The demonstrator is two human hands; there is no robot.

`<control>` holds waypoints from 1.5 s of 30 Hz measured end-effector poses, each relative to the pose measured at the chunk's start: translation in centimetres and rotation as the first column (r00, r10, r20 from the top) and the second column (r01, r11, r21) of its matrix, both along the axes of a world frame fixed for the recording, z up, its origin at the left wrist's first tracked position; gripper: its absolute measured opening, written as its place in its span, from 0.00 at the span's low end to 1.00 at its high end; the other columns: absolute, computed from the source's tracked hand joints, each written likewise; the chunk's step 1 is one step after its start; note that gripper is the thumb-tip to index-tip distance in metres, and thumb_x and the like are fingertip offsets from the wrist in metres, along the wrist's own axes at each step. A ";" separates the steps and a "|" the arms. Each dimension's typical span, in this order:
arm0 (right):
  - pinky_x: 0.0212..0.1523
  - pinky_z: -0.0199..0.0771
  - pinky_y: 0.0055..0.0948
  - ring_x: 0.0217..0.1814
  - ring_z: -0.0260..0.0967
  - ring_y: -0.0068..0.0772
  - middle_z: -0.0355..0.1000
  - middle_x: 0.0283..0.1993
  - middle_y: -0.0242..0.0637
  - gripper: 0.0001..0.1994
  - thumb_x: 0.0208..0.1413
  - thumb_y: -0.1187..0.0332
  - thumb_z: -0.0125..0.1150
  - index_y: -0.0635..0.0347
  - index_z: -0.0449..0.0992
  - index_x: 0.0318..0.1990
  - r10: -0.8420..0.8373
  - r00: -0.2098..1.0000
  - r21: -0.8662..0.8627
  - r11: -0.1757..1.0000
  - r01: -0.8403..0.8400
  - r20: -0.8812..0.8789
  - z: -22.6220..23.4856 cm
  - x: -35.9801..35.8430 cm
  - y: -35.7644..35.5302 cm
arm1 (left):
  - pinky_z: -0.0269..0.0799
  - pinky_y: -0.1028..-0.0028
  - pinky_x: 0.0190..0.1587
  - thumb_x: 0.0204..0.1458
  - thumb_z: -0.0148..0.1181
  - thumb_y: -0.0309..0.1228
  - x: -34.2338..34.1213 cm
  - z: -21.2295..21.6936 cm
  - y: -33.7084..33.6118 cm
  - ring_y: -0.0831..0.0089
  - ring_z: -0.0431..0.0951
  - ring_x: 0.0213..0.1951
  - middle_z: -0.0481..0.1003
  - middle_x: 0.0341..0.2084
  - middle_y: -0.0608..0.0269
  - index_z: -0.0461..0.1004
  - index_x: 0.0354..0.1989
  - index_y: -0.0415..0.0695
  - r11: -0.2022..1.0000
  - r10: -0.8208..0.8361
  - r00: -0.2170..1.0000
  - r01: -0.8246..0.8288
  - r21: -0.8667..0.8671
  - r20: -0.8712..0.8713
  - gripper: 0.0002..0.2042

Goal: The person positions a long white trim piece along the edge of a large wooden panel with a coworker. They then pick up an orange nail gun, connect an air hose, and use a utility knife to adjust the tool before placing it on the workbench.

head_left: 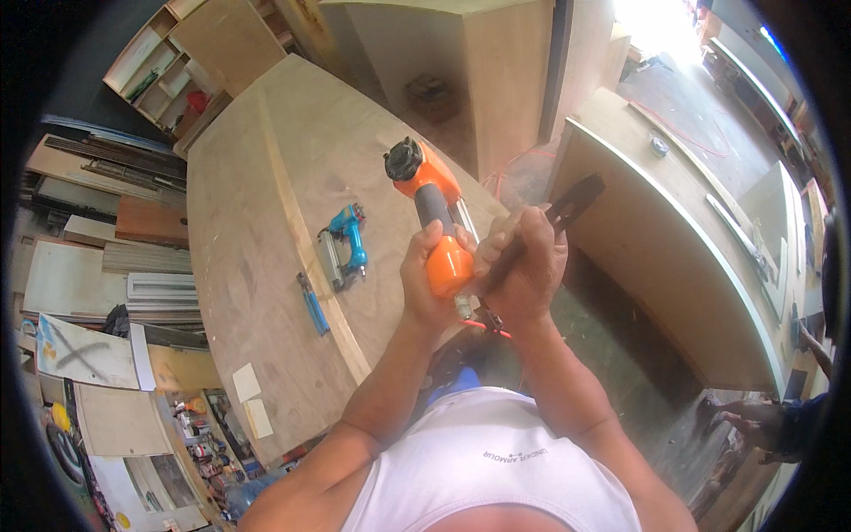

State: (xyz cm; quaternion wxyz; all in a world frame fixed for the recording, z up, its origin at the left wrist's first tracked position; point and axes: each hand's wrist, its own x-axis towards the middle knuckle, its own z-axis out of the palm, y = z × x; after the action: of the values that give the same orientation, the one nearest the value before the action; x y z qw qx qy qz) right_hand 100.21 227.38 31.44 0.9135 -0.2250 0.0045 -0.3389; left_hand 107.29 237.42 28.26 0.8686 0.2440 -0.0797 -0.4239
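Observation:
My left hand (pixel 427 277) is wrapped round the grip of an orange and black nail gun (pixel 449 264), held up over the edge of the wooden worktop. Close beside it, my right hand (pixel 534 257) is closed on a dark, flat strip (pixel 578 200) whose far end sticks out past the fingers; its exact kind is unclear. A red air hose (pixel 486 328) shows below the gun's handle. On the worktop to the left lie a smaller blue nail gun (pixel 355 244) and pliers with blue handles (pixel 314 310).
The plywood worktop (pixel 230 204) bears a long wooden strip (pixel 285 173) and two small pale pieces. A large panel unit with a white edge (pixel 656 257) stands at the right. Another person's hand (pixel 749 426) reaches in there. Stacked boards (pixel 151 222) fill the left.

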 end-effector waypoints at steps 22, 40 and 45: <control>0.15 0.71 0.21 0.15 0.68 0.20 0.71 0.20 0.33 0.08 0.58 0.70 0.60 0.64 0.71 0.29 0.138 0.967 -0.241 0.952 -0.190 -0.216 0.2 0.0 -0.4 | 0.67 0.82 0.19 0.59 0.50 0.45 -0.8 -0.5 0.6 0.76 0.73 0.20 0.74 0.22 0.61 0.71 0.34 0.41 0.994 0.034 0.999 -0.031 0.102 -0.030 0.17; 0.16 0.73 0.22 0.17 0.70 0.23 0.72 0.21 0.36 0.08 0.57 0.71 0.62 0.63 0.70 0.31 0.164 0.965 -0.236 0.949 -0.211 -0.204 -0.2 -0.1 -0.9 | 0.56 0.88 0.11 0.60 0.50 0.43 -1.7 1.4 -0.6 0.88 0.59 0.10 0.63 0.13 0.76 0.67 0.28 0.46 0.975 0.089 0.993 -0.071 0.208 -0.080 0.15; 0.14 0.67 0.22 0.12 0.65 0.25 0.68 0.18 0.38 0.11 0.59 0.72 0.53 0.65 0.69 0.24 0.149 0.941 -0.306 0.920 -0.244 -0.303 0.4 -0.6 -0.8 | 0.56 0.89 0.10 0.61 0.50 0.41 -2.3 1.2 -0.9 0.89 0.59 0.09 0.62 0.12 0.77 0.66 0.25 0.46 0.951 0.137 0.990 -0.120 0.284 -0.040 0.15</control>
State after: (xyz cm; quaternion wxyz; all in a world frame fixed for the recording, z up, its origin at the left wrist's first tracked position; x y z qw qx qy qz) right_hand 99.64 226.53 31.80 0.8811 -0.4230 0.0496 -0.2057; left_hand 104.97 236.56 29.45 0.8529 0.3567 0.0233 -0.3805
